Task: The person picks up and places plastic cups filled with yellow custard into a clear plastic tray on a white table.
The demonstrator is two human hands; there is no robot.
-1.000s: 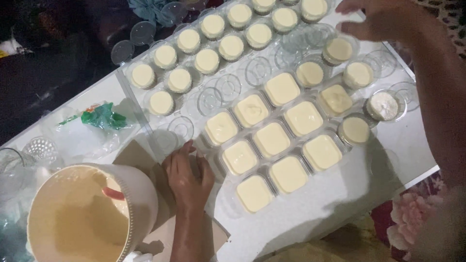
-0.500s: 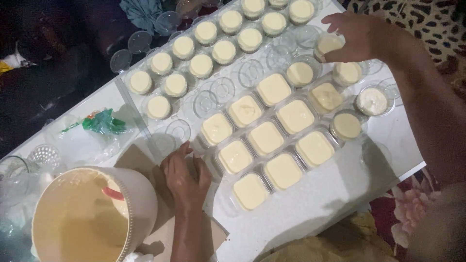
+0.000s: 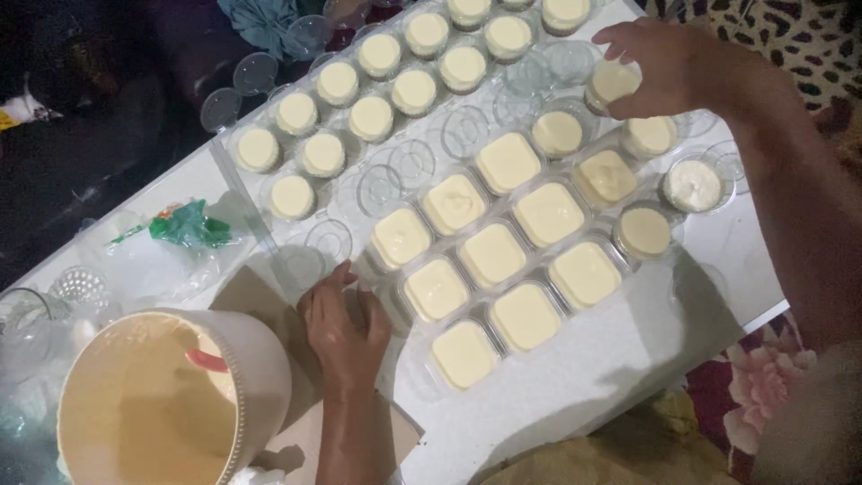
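— What do we have under our right hand [image 3: 669,67]?

— Its fingers [image 3: 628,106] close around a round cup [image 3: 612,83] of pale cream at the far side of the white desk [image 3: 611,359].

— And our left hand [image 3: 346,328]?

— It rests flat on the desk, just beside the block of square tubs [image 3: 492,256], all filled. A cream-coloured bucket [image 3: 153,404] stands near it, and rows of small round cups [image 3: 373,90] sit further off.

Light fell from above onto the white table [image 3: 575,377], which glared brightly; the far left stayed nearly black. Soft shadows trailed the arms, and edges looked slightly blurred.
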